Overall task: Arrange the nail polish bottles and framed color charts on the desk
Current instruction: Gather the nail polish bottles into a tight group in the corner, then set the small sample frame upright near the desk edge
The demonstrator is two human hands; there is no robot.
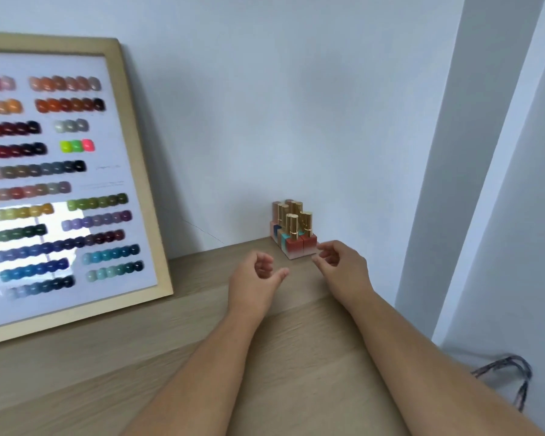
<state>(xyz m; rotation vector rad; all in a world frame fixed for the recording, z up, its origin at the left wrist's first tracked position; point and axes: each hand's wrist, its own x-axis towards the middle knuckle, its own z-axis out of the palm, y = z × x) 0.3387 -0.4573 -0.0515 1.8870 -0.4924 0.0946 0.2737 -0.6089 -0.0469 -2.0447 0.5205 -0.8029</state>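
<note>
Both forearms are reaching across the wooden desk (202, 357) toward its far right corner, where the nail polish bottles (293, 231) are standing upright in a tight cluster against the wall (296, 105). The right hand (343, 265) is hovering just beside the cluster — nearer than the left hand (255, 278), which is sitting a little to the cluster's left. Both hands are loosely curled and grasping nothing. The bottles are lying just ahead of the right fingertips, gold caps pointing up. The framed color chart (66, 184) is leaning against the wall well to the left — untouched.
</note>
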